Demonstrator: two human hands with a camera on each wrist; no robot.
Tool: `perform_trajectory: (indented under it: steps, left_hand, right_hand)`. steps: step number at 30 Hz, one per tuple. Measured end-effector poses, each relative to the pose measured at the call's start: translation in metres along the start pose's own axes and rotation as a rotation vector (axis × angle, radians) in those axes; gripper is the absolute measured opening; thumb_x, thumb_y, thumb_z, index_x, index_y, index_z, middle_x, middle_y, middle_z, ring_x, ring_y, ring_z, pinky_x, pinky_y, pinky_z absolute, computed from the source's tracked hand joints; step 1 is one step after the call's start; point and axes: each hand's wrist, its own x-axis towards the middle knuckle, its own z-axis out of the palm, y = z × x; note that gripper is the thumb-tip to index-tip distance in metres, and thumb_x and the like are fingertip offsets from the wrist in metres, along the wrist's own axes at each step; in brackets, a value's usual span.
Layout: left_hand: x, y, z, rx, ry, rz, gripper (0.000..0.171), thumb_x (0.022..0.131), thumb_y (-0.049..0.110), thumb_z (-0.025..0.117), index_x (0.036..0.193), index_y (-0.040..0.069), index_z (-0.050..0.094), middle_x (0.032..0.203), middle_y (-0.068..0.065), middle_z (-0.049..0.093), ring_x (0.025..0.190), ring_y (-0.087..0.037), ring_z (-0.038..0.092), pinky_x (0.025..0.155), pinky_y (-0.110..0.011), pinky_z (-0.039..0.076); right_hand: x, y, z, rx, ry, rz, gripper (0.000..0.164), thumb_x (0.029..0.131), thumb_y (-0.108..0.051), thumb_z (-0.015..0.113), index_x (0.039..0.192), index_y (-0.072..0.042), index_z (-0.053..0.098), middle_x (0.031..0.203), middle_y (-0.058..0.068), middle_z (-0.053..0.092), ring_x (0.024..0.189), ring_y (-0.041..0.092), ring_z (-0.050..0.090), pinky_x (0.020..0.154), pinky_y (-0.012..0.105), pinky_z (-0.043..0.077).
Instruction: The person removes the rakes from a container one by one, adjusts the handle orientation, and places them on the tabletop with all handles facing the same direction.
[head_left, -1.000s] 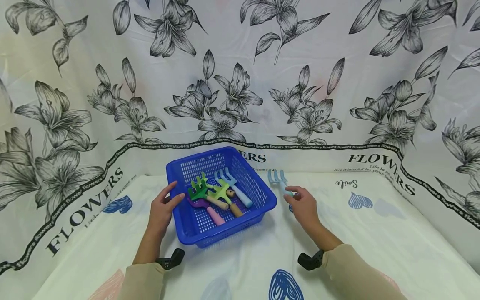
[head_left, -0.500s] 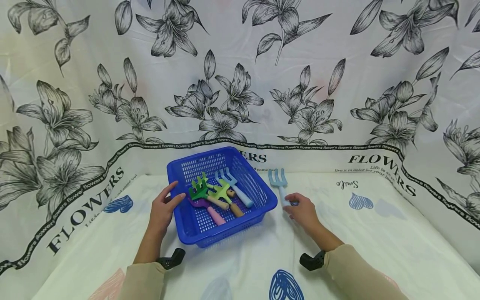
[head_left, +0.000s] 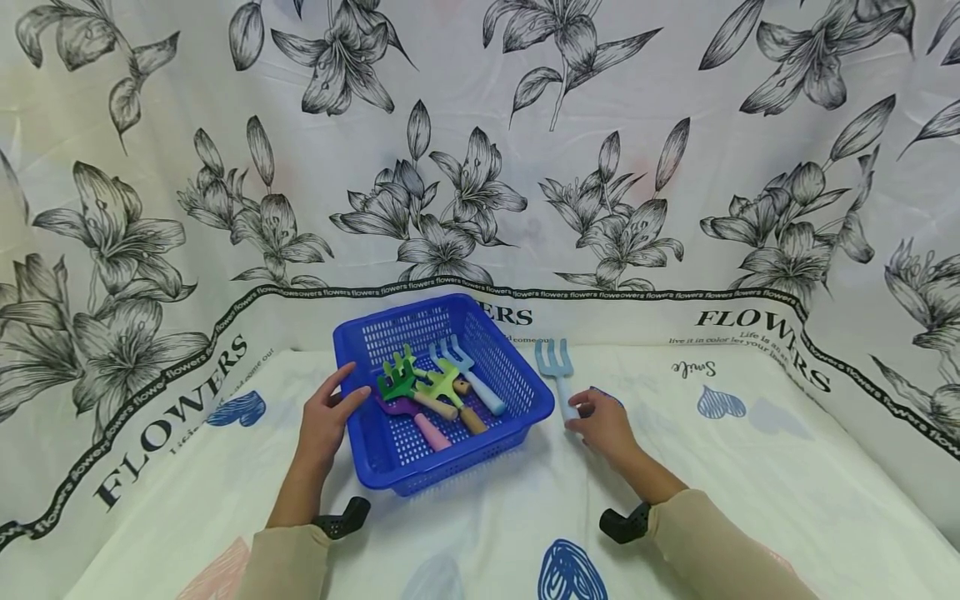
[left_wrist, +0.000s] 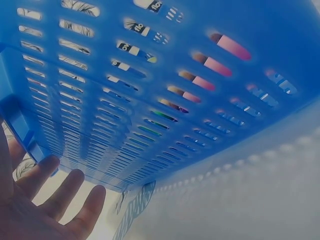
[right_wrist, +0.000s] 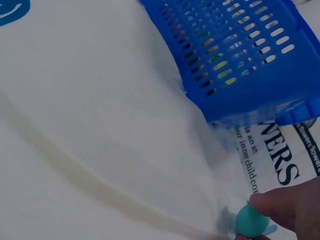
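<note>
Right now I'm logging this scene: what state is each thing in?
Blue basket: open-topped, loaded.
Outer light-blue fork: handle pinched.
Inner light-blue fork: lying in basket.
Purple tool: partly covered.
Dark-green rake: partly over the purple tool.
Lime rake: untouched.
Another wooden handle: mostly covered.
White cloth: spread beneath.
Left hand: fingers extended at the rim.
Right hand: pinching the outer fork.

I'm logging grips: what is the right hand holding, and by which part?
The right hand pinches the light blue rake near the end of its handle.
</note>
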Motion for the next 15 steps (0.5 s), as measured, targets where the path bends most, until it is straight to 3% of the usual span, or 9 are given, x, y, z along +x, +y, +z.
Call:
perform_trajectory:
  steps: [9,15]
  left_hand:
    - [0.0007,-0.0033,-0.0009,0.009,0.005,-0.011,0.07,0.092,0.046,0.064,0.151,0.022,0.037,0.154,-0.016,0.032,0.136,-0.038,0.037,0.104,-0.055,0.037]
    - [0.0006,-0.0025,0.0001,0.014,0.0,-0.003,0.069,0.092,0.045,0.063,0.152,0.022,0.036,0.155,-0.016,0.031,0.136,-0.039,0.037,0.103,-0.055,0.038]
  right_hand:
    - [0.0011,0.0012,0.002,-0.168,-0.013,-0.06,0.031,0.076,-0.006,0.08,0.104,-0.006,0.067,0.092,0.011,0.067,0.085,0.024,0.062,0.072,0.039,0.052]
    - [0.0019,0.0003,0.0001,-0.142,-0.042,-0.023,0.031,0.078,-0.005,0.078,0.107,-0.004,0.066,0.092,0.01,0.065,0.075,0.021,0.06,0.062,0.032,0.054]
